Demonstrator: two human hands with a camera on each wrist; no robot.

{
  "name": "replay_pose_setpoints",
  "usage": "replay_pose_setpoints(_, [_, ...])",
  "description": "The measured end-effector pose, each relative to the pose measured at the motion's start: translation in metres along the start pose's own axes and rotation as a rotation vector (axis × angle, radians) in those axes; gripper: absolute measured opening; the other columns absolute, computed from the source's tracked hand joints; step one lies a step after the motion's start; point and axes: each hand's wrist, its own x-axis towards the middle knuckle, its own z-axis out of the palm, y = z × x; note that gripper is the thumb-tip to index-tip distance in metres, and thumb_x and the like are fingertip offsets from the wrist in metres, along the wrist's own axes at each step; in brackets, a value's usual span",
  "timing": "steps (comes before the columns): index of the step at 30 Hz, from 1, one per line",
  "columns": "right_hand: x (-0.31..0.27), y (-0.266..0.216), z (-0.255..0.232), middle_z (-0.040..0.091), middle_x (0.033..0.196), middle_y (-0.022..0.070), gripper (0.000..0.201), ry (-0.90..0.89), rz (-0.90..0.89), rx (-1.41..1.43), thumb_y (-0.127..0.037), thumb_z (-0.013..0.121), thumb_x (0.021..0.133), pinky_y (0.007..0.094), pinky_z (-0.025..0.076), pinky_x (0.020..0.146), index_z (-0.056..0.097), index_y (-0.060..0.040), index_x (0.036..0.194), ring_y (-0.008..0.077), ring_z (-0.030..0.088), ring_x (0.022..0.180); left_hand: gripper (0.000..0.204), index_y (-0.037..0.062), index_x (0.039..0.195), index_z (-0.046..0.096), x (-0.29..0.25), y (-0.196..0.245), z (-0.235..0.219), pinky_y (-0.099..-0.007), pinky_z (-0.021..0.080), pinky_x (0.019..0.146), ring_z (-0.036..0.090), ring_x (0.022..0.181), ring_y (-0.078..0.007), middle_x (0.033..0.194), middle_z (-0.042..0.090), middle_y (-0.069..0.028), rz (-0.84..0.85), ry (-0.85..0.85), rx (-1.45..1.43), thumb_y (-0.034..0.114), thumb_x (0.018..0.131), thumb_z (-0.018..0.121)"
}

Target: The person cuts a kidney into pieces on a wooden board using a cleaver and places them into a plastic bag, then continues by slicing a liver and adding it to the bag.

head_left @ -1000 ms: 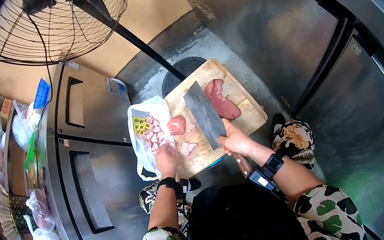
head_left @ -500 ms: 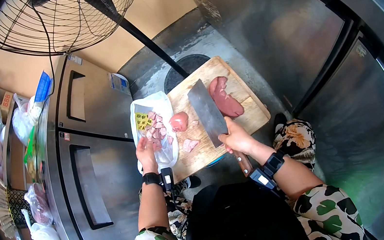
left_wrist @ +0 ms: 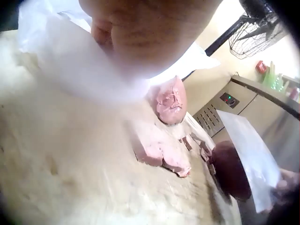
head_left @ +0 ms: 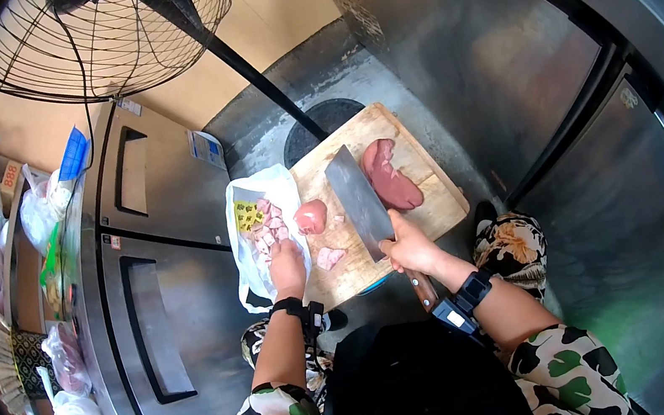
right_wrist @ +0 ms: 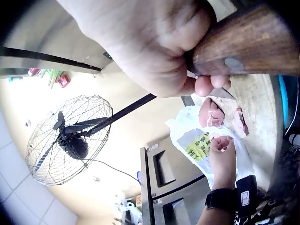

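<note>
Gripping the cleaver [head_left: 359, 204] by its wooden handle, my right hand [head_left: 412, 245] was clenched near the base of the blade, at the near edge of the cutting board [head_left: 314, 172]. The broad steel blade reached over the middle of the cutting board, though I could not tell whether it touched the wood. My left hand [head_left: 287, 269] was at the white plastic bag [head_left: 248, 262] along the cutting board's left edge, its fingers bent down to the cut meat pieces [head_left: 270, 216]; I could not tell whether they had pinched one. The pieces lay in the bag, beside a yellow printed sheet [head_left: 247, 215] with dark marks. On the left part of the cutting board, just beside the bag, sat a rounded pink lump [head_left: 310, 217], with a paler chunk [head_left: 329, 257] nearer to me and a tiny scrap [head_left: 339, 218] between the lump and the blade. A long, darker slab of meat [head_left: 387, 178] lay on the right part of the cutting board, to the right of the blade. A caged fan [head_left: 114, 43] stood beyond the cutting board to the left, and steel cabinets [head_left: 186, 313] with dark recessed handles were well to its left.
</note>
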Motion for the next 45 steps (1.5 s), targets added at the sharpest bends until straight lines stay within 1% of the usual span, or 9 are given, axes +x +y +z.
replay_pose_setpoints(7, [-0.005, -0.002, 0.003, 0.058, 0.073, 0.0133, 0.035, 0.048, -0.033, -0.009, 0.003, 0.051, 0.083, 0.0325, 0.044, 0.039, 0.043, 0.0009, 0.117, 0.0164, 0.054, 0.045, 0.006, 0.0036, 0.081, 0.061, 0.016, -0.028, -0.017, -0.0386, 0.050, 0.063, 0.064, 0.067, -0.0307, 0.080, 0.065, -0.0149, -0.136, 0.131, -0.247, 0.002, 0.076, 0.065])
replay_pose_setpoints(11, [-0.006, -0.005, 0.003, 0.053, 0.069, 0.0083, 0.039, -0.019, -0.041, -0.038, 0.003, 0.052, 0.088, 0.0291, 0.041, 0.039, 0.037, 0.0031, 0.124, 0.0129, 0.050, 0.044, 0.009, 0.0023, 0.090, 0.063, 0.007, -0.011, -0.014, -0.0285, 0.050, 0.061, 0.062, 0.063, -0.0153, 0.076, 0.064, -0.0084, -0.018, 0.031, -0.416, 0.001, 0.081, 0.065])
replay_pose_setpoints(17, [-0.011, 0.007, -0.001, 0.052, 0.068, 0.0059, 0.035, -0.017, -0.043, -0.085, -0.001, 0.053, 0.090, 0.0282, 0.041, 0.039, 0.040, 0.0004, 0.123, 0.0118, 0.049, 0.044, 0.027, 0.0040, 0.102, 0.065, -0.030, 0.027, 0.007, -0.0338, 0.053, 0.068, 0.064, 0.072, -0.0237, 0.087, 0.065, -0.0111, 0.250, 0.013, -0.252, 0.005, 0.076, 0.073])
replay_pose_setpoints(21, [-0.019, 0.031, -0.006, 0.059, 0.066, 0.0113, 0.036, 0.031, -0.081, -0.231, -0.009, 0.054, 0.091, 0.0320, 0.045, 0.041, 0.042, 0.0028, 0.122, 0.0169, 0.055, 0.044, 0.031, 0.0038, 0.100, 0.064, -0.035, 0.020, 0.023, -0.0341, 0.052, 0.069, 0.063, 0.074, -0.0234, 0.084, 0.063, -0.0109, -0.060, -0.190, -0.349, 0.011, 0.073, 0.078])
replay_pose_setpoints(24, [-0.037, 0.035, -0.006, 0.062, 0.068, 0.0147, 0.038, 0.016, -0.101, -0.401, -0.011, 0.055, 0.091, 0.0340, 0.047, 0.044, 0.041, 0.0048, 0.122, 0.0201, 0.058, 0.045, 0.031, 0.0030, 0.099, 0.064, -0.050, 0.020, 0.029, -0.0330, 0.052, 0.069, 0.063, 0.073, -0.0229, 0.082, 0.061, -0.0099, -0.090, -0.146, -0.409, 0.010, 0.073, 0.078])
replay_pose_setpoints(25, [-0.048, 0.027, -0.003, 0.064, 0.070, 0.0215, 0.035, 0.011, -0.103, -0.528, -0.013, 0.057, 0.090, 0.0432, 0.050, 0.053, 0.042, 0.0030, 0.119, 0.0319, 0.063, 0.054, 0.033, 0.0025, 0.100, 0.064, -0.056, 0.022, 0.028, -0.0320, 0.053, 0.070, 0.063, 0.073, -0.0219, 0.086, 0.059, -0.0101, -0.086, -0.106, -0.454, 0.010, 0.072, 0.079])
replay_pose_setpoints(28, [-0.060, 0.038, 0.003, 0.063, 0.072, 0.0251, 0.030, 0.019, -0.398, -0.938, -0.014, 0.058, 0.089, 0.0518, 0.050, 0.062, 0.044, -0.0002, 0.112, 0.0419, 0.063, 0.066, 0.037, 0.0029, 0.100, 0.063, -0.066, 0.026, 0.025, -0.0352, 0.052, 0.071, 0.063, 0.079, -0.0262, 0.094, 0.058, -0.0128, -0.084, -0.084, -0.617, 0.011, 0.069, 0.081])
replay_pose_setpoints(29, [-0.065, 0.040, 0.006, 0.063, 0.075, 0.0269, 0.027, -0.009, -0.317, -0.979, -0.016, 0.059, 0.088, 0.0563, 0.047, 0.067, 0.044, -0.0021, 0.105, 0.0464, 0.061, 0.075, 0.039, 0.0023, 0.100, 0.063, -0.067, 0.020, 0.038, -0.0342, 0.052, 0.072, 0.063, 0.080, -0.0257, 0.096, 0.058, -0.0124, -0.093, -0.083, -0.662, 0.011, 0.068, 0.083])
replay_pose_setpoints(45, [-0.081, 0.042, 0.039, 0.064, 0.074, 0.0224, 0.022, -0.036, -0.173, -1.282, -0.014, 0.056, 0.090, 0.0519, 0.050, 0.064, 0.041, -0.0034, 0.104, 0.0423, 0.064, 0.074, 0.040, 0.0023, 0.097, 0.064, -0.070, 0.027, 0.029, -0.0351, 0.052, 0.069, 0.062, 0.076, -0.0255, 0.089, 0.059, -0.0111, -0.135, -0.064, -0.691, 0.016, 0.065, 0.085])
